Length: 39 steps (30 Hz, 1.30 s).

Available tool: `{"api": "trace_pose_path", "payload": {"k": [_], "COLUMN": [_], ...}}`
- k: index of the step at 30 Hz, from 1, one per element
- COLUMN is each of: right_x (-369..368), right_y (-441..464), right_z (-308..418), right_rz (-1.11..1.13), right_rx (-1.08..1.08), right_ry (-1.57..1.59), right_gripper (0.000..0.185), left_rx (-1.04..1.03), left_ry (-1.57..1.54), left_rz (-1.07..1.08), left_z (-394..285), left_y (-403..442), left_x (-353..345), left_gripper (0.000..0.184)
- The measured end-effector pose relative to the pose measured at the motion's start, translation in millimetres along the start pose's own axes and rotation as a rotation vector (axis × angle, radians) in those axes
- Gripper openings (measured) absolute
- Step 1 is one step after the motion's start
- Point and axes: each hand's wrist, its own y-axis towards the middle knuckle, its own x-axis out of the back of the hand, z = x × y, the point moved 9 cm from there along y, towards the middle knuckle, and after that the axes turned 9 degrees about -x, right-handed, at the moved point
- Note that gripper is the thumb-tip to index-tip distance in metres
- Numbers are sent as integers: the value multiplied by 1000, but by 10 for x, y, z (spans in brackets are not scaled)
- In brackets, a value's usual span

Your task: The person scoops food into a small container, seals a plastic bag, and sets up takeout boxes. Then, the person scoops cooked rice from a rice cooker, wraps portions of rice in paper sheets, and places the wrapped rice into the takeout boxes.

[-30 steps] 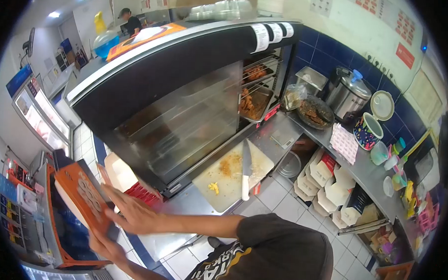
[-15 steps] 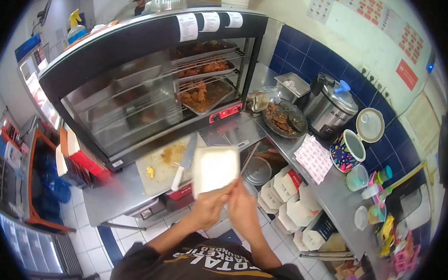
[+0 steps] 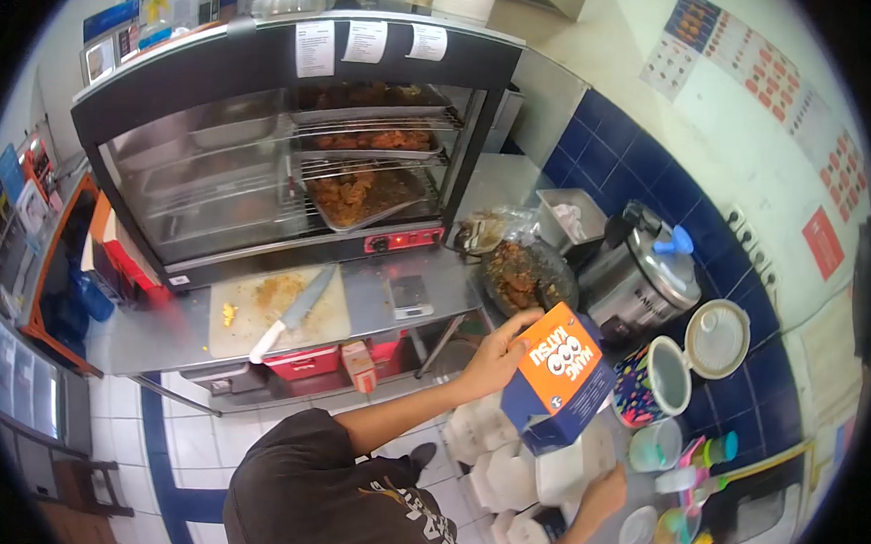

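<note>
My left hand (image 3: 502,357) grips the top left edge of an orange and dark blue printed takeaway box (image 3: 559,372), its thumb and fingers closed on the rim. The box is tilted, with its orange printed face turned up. Lower right, my right hand (image 3: 600,495) is closed in a loose fist beside a white carton (image 3: 575,461) under the printed box. Whether those fingers hold the carton's edge is unclear. Near the left hand, a dark round dish of fried food (image 3: 520,275) sits on the counter.
A heated display case (image 3: 296,152) holds trays of fried food. Before it lie a cutting board (image 3: 232,337) with a knife (image 3: 298,310) and a small scale (image 3: 411,297). Along the right counter stand a steel cooker (image 3: 642,270), a patterned tub (image 3: 650,380) and plastic cups (image 3: 657,443). White boxes (image 3: 501,481) are stacked below.
Both hands were together on a white open container. They have since parted and moved right; the left now holds the printed box, the right is lower. The view has turned.
</note>
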Motion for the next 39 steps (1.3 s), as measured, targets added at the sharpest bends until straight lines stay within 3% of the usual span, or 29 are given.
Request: {"api": "trace_pose_path", "payload": {"k": [1,3,5,11,14,17,19,21,23,25,26,27,29,31,32,33,34,36,37,38,39], "right_x": [43,109,71,-92,-93,-355,-279,-109,8,361,520,218,-331,25,-15,51,-617,-719,-743,-717,-666], "right_y": [217,590,875,1274,1360,1465,1378,1303,1202,1146,1036,1099,1141,732,533,315,191,-365,-656,-962,-1310], "right_z": [-138,-431,-499,-1000,-1396,-2003,-2082,-2022,-1820,-1656,-1414,-1615,-1915,-964,-579,-100,24,924,1381,1838,2315], "right_rz": [-59,-128,-169,-77,-133,-142,-141,-116,-59,-125,-120,-121,-225,-78,-57,50,247,547,574,590,814], "right_rx": [13,46,235,218,235,303,376,326,436,119,160,163,438,143,205,289,266,362,518,664,661], "right_ry": [-28,-81,-189,-302,-284,-247,-252,-191,-316,-27,-185,-174,353,678,746,601,859,839,936,1042,1131], "right_gripper": [25,25,23,11,14,17,16,39,34,32,32,32,40,17,20,22,25,29,29,29,32], "left_rx": [-16,586,653,1057,1109,1162,1186,1143,1007,966,834,695,484,414,432,450,273,-84,-370,-10,-34], "left_ry": [-16,-256,-364,-473,-639,-616,-539,-612,-381,-268,-218,-164,-171,58,187,317,401,669,867,822,879], "left_rz": [-12,193,265,554,621,640,578,796,902,899,933,968,946,856,764,645,383,199,-6,-144,-258], "left_z": [116,831,1371,2856,3027,3407,3508,3565,2864,2729,2600,2459,2212,1851,1661,1562,1660,856,348,-306,-787], "left_y": [167,112,136,-783,-1347,-1926,-2160,-2325,-2232,-2282,-2276,-2246,-2197,-1991,-1871,-1814,-1837,-1591,-1491,-1475,-1461], "left_x": [-66,-485,-937,-2450,-3071,-3604,-3745,-3856,-3672,-3403,-3285,-3165,-2841,-2204,-1766,-1297,-719,407,1038,1523,2149], "left_gripper": [30,33,39,47,55,61,77,97,94,89,73,60,38,40,40,40,37,24,18,15,17]}}
